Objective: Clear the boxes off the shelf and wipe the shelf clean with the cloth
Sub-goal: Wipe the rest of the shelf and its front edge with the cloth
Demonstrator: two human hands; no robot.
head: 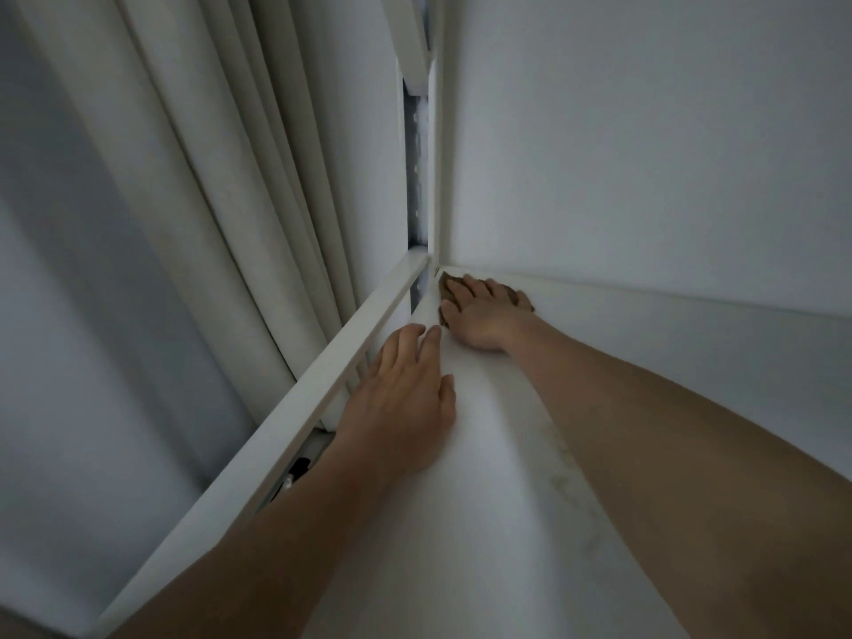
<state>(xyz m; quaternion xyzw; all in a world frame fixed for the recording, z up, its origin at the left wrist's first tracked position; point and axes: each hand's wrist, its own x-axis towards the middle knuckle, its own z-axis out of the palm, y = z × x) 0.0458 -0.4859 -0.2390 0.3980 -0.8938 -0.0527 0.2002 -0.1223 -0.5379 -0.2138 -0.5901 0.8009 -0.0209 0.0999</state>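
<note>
At frame centre, the right hand (479,311) presses a brown cloth (446,288) flat-fingered into the far corner of the white shelf (461,500), apparently cleared of boxes, while the open left hand (405,398) braces nearby.

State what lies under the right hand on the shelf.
A brown cloth lies under the right hand, pressed flat on the white shelf in the far corner. The hand covers most of it; only edges show.

Your right hand (479,311) lies flat, fingers spread, arm fully extended. Your left hand (405,398) rests palm-down, fingers straight, just behind it.
</note>
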